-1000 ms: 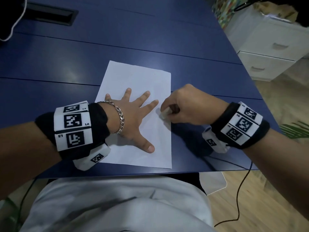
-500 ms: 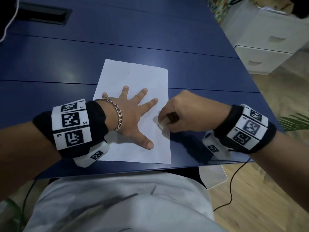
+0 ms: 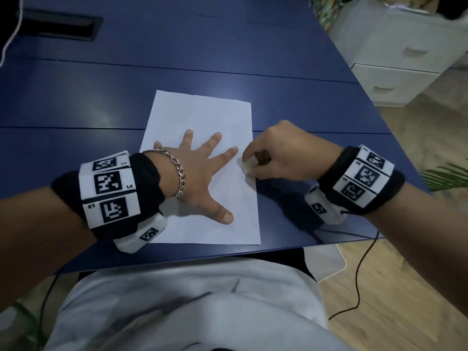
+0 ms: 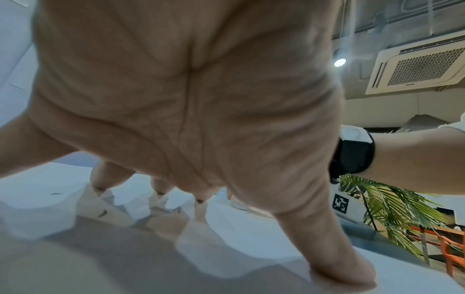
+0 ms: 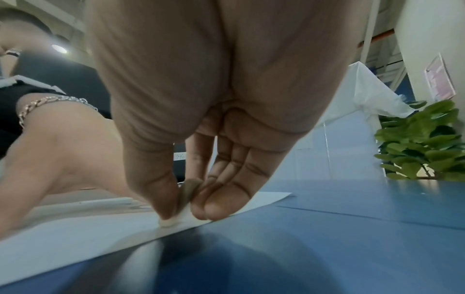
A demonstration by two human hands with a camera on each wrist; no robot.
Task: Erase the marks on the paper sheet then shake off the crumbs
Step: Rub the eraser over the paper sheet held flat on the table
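A white paper sheet (image 3: 202, 115) lies on the blue table (image 3: 76, 102) near its front edge. My left hand (image 3: 200, 173) lies flat on the sheet with fingers spread, pressing it down. My right hand (image 3: 268, 158) pinches a small white eraser (image 3: 247, 164) between thumb and fingers and holds its tip on the sheet near the right edge. In the right wrist view the eraser (image 5: 173, 219) touches the paper sheet (image 5: 75, 232). A faint small mark (image 3: 241, 177) shows just below the eraser. In the left wrist view my left hand (image 4: 191, 119) fills the frame, fingertips on the paper sheet (image 4: 50, 201).
A white drawer cabinet (image 3: 405, 62) stands on the floor beyond the table's right edge. A black recessed slot (image 3: 60, 24) sits in the table at the far left. A black cable (image 3: 359, 274) hangs off the front edge by my right wrist. My lap is below.
My right hand with the eraser has shifted slightly back and forth along the sheet's right edge. My left hand stays spread on the paper.
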